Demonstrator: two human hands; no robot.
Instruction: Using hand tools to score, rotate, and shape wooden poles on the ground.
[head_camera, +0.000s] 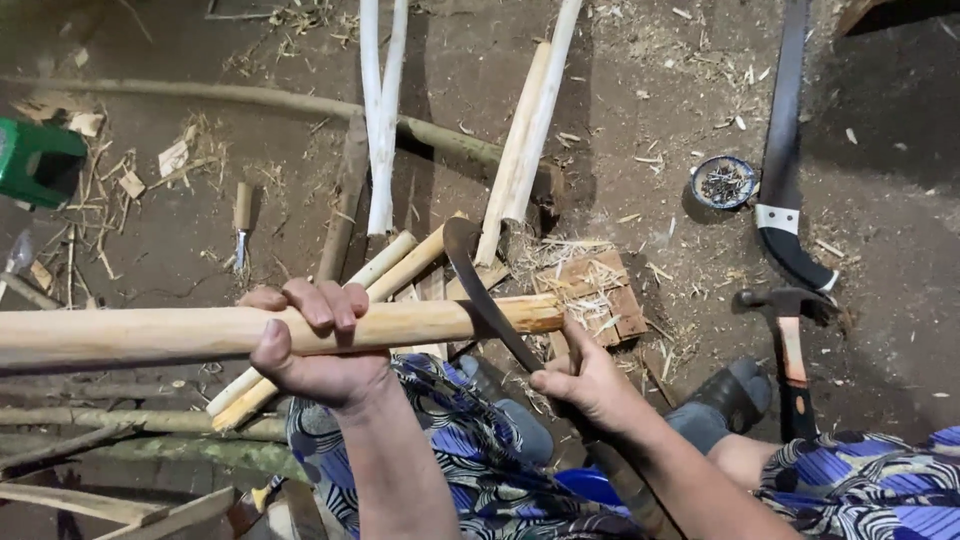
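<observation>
The left hand (318, 345) has its grip clenched around a peeled wooden pole (250, 333), fingers curled over the top and thumb pressed against the near side; the pole lies roughly level across the person's lap, running out of view past the grip on one side and ending in a cut face just beyond the grip on the other. The right hand (590, 385) is clenched on the handle of a curved blade (480, 290), whose dark hooked edge arcs up from that grip and lies against the pole close to its cut end, between the two hands. Under the pole, just below the left grip, several more peeled sticks (400, 265) lean across the dirt floor (650, 90). Beyond the right grip sits a small wooden block (600, 290) littered with shavings. Further out on the same side lie a hammer (790, 340), a long machete (785, 140) with a dark handle, and a small round tin (723, 182). Well away from the left grip are a small knife (241, 225) and a green container (38, 160).
</observation>
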